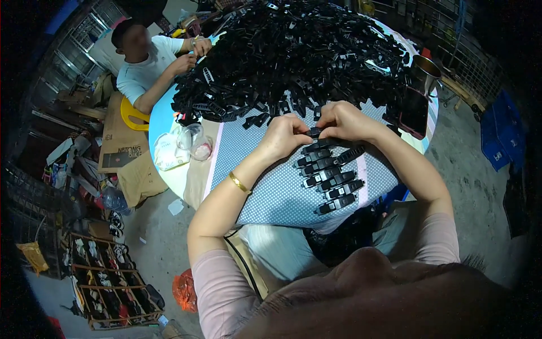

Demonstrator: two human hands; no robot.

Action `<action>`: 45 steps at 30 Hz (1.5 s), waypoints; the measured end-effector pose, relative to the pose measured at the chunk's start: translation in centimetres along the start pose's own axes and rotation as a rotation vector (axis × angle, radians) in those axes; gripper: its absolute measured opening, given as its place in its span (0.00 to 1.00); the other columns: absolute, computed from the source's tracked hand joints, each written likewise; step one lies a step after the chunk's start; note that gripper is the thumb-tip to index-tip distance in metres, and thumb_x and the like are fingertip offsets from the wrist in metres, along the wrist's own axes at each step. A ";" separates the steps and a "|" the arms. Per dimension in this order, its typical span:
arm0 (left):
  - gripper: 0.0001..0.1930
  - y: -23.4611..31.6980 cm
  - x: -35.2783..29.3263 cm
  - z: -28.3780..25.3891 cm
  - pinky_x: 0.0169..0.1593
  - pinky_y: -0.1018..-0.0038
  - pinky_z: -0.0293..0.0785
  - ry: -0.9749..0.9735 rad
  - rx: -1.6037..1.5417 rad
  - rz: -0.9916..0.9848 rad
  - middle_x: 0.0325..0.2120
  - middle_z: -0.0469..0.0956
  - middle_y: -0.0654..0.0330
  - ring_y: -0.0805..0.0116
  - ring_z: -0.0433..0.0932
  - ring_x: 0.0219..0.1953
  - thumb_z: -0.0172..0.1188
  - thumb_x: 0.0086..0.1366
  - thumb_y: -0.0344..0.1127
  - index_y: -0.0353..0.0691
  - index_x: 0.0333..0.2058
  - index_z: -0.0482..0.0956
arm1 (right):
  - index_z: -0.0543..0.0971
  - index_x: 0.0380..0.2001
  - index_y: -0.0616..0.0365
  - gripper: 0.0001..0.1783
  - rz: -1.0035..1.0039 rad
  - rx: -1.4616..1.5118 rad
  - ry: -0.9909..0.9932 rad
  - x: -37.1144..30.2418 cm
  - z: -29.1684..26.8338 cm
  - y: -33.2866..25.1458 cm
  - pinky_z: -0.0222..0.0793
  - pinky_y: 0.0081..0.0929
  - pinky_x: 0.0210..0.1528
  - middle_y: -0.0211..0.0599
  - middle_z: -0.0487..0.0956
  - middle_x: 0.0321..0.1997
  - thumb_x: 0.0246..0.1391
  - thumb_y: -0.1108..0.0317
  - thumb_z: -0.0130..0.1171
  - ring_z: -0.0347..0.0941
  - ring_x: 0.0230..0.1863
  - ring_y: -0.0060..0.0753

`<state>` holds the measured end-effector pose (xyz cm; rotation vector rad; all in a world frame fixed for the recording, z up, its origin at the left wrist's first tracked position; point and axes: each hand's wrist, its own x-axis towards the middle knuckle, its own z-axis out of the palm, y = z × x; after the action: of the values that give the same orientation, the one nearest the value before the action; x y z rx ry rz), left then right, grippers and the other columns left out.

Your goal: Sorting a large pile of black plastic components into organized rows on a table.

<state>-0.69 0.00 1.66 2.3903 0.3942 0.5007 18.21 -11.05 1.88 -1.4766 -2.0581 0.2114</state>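
Observation:
My left hand (284, 137) and my right hand (345, 121) meet over the table, fingertips pinched on a small black plastic part (314, 133). Its exact kind I cannot make out. Just below it, a staggered column of similar black plastic parts (328, 172) runs toward me, lying side by side on the patterned cloth (265, 186). Some show a pale or shiny patch. Beyond my hands rises a large heap of loose black plastic parts (293, 56).
Across the heap at the left sits another person (141, 65), hands at its edge. A metal cup (426, 69) and a dark red-edged phone (414, 113) lie at the right. Clear plastic cups (192, 137) stand at the left rim. A blue crate (502, 133) is on the floor.

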 end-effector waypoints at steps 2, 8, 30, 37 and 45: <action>0.12 0.6 0.3 -0.7 0.35 0.72 0.73 -0.122 -0.071 -0.038 0.27 0.76 0.56 0.65 0.77 0.29 0.70 0.46 0.33 0.34 0.29 0.82 | 0.82 0.29 0.64 0.14 0.098 0.156 -0.095 -0.2 -0.5 0.5 0.69 0.34 0.36 0.41 0.77 0.26 0.38 0.67 0.69 0.73 0.32 0.43; 0.15 -1.8 2.3 -1.8 0.48 0.65 0.68 0.450 0.407 0.170 0.34 0.76 0.53 0.53 0.71 0.42 0.64 0.53 0.36 0.37 0.40 0.80 | 0.80 0.38 0.59 0.13 -0.050 -0.193 0.256 0.2 0.0 1.1 0.69 0.32 0.42 0.37 0.77 0.37 0.47 0.68 0.61 0.72 0.39 0.41; 0.17 0.1 0.6 -0.9 0.23 0.80 0.68 -0.009 -0.268 -0.424 0.19 0.77 0.62 0.76 0.73 0.17 0.49 0.67 0.43 0.35 0.36 0.78 | 0.77 0.41 0.60 0.14 0.239 0.016 0.191 -0.4 -0.5 1.4 0.70 0.39 0.45 0.48 0.79 0.39 0.55 0.65 0.53 0.75 0.41 0.49; 0.15 0.9 -0.5 -1.1 0.41 0.72 0.71 0.048 0.189 -0.011 0.34 0.73 0.55 0.62 0.75 0.36 0.66 0.53 0.33 0.39 0.40 0.80 | 0.79 0.38 0.56 0.15 0.231 -0.109 -0.033 -0.8 -1.8 1.7 0.69 0.36 0.39 0.40 0.79 0.33 0.47 0.62 0.63 0.75 0.36 0.45; 0.09 -0.7 0.1 0.3 0.40 0.66 0.72 0.277 0.391 0.031 0.32 0.73 0.52 0.53 0.75 0.36 0.60 0.57 0.31 0.42 0.37 0.81 | 0.82 0.34 0.59 0.15 0.075 -0.026 -0.006 -0.5 0.0 0.7 0.69 0.34 0.41 0.40 0.77 0.34 0.41 0.65 0.67 0.74 0.37 0.43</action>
<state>-0.54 0.42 0.95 2.7098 0.6267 0.8386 18.85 -11.21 1.37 -1.5716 -2.0193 0.2197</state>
